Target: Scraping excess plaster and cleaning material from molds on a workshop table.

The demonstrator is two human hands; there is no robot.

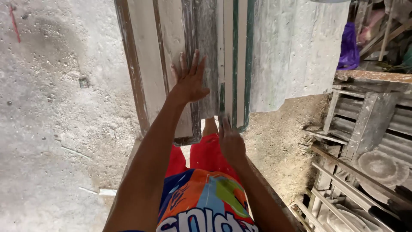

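- Two hands work a stack of long painted boards [201, 64] that runs straight away from the person; its near end sits just ahead of the legs
- Left hand [190, 79] lies flat on the grey board, fingers [195, 60] spread open, gripping nothing
- Right hand [230, 141] — nearer the body — meets the near end of the green-striped white board [235, 56]; fingers extended, any grip unclear
- Dusty concrete floor [51, 129] lies to the left

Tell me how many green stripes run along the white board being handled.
2. One green stripe runs down the board's middle, right of the left hand; the other follows its right edge, above the right hand. More may be hidden.
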